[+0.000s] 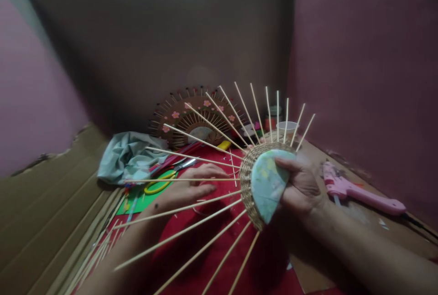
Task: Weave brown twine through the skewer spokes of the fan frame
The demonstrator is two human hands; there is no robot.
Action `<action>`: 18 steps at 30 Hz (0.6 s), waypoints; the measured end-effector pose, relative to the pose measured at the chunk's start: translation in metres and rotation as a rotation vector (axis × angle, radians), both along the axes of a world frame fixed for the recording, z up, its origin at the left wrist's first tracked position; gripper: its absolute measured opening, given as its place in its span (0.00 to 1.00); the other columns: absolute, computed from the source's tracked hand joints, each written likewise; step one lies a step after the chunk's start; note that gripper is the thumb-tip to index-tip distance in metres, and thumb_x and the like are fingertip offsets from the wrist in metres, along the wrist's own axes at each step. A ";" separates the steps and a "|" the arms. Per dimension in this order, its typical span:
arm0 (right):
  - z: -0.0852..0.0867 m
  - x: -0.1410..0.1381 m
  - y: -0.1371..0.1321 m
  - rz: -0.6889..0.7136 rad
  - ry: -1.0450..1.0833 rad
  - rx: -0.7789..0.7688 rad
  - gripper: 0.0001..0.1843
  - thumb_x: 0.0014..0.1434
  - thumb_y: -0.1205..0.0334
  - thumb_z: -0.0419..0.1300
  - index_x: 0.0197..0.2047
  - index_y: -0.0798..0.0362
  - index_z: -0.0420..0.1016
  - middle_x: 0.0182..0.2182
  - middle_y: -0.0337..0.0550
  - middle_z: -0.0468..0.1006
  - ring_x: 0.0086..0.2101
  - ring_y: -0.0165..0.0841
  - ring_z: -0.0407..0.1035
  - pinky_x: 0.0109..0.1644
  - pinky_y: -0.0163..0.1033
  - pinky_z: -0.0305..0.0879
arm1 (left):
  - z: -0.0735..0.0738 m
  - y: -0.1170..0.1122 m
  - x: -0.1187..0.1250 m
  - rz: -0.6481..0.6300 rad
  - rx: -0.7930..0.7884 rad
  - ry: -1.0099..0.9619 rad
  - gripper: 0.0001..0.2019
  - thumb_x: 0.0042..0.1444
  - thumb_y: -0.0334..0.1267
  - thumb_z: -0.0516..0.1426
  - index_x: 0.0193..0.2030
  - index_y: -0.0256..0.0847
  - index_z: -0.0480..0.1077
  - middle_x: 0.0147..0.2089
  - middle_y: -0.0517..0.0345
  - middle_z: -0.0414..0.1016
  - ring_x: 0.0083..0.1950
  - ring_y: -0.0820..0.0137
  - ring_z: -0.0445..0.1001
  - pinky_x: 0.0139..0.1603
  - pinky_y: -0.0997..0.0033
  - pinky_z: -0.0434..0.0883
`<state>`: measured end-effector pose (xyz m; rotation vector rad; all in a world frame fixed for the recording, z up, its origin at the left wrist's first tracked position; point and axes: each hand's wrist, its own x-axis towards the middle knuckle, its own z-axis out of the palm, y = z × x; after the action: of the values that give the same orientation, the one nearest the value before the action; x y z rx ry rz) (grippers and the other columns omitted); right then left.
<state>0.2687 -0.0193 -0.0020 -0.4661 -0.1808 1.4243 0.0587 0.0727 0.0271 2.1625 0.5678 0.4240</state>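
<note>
A half-round fan frame (268, 183) with a pale blue-green patterned centre is tilted up in my right hand (303, 190). The thumb lies on its front face and the other fingers go behind it. Woven brown cord (247, 174) wraps the curved edge, and several thin wooden sticks radiate from it. Behind those sticks, my left hand (186, 190) is low over the red cloth (212, 245). Its fingers are stretched out and apart, with nothing visible in them.
At the back stands a finished-looking brown fan (186, 109) with pink flowers. Yellow-handled scissors (160, 183) lie on a green sheet, near a crumpled pale cloth (126, 158). To the right are a pink glue gun (362, 192) with a cord and a white cup (287, 126). Loose sticks (99, 254) lie lower left.
</note>
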 end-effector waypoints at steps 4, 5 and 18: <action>-0.003 -0.003 0.001 0.010 0.038 -0.057 0.07 0.38 0.75 0.57 0.23 0.57 0.75 0.20 0.43 0.77 0.28 0.38 0.73 0.44 0.48 0.67 | -0.001 -0.019 0.011 0.068 -0.419 -0.112 0.17 0.48 0.44 0.57 0.46 0.44 0.71 0.38 0.51 0.75 0.34 0.63 0.72 0.32 0.66 0.67; -0.004 -0.003 0.002 0.008 0.041 -0.063 0.08 0.39 0.75 0.57 0.23 0.57 0.75 0.20 0.43 0.77 0.29 0.38 0.73 0.44 0.48 0.67 | -0.002 -0.024 0.014 0.068 -0.464 -0.114 0.17 0.48 0.45 0.56 0.46 0.45 0.71 0.36 0.51 0.75 0.30 0.65 0.72 0.28 0.68 0.66; -0.005 -0.007 0.004 0.033 0.082 -0.049 0.06 0.40 0.74 0.57 0.23 0.58 0.75 0.20 0.44 0.76 0.30 0.38 0.72 0.46 0.49 0.64 | -0.018 -0.024 0.024 0.010 -0.373 -0.063 0.11 0.55 0.40 0.53 0.45 0.43 0.67 0.47 0.52 0.69 0.44 0.66 0.69 0.42 0.63 0.69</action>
<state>0.2617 -0.0149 -0.0067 -0.4454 -0.0885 1.4801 0.0824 0.0487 0.0094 1.7850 0.5733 0.3590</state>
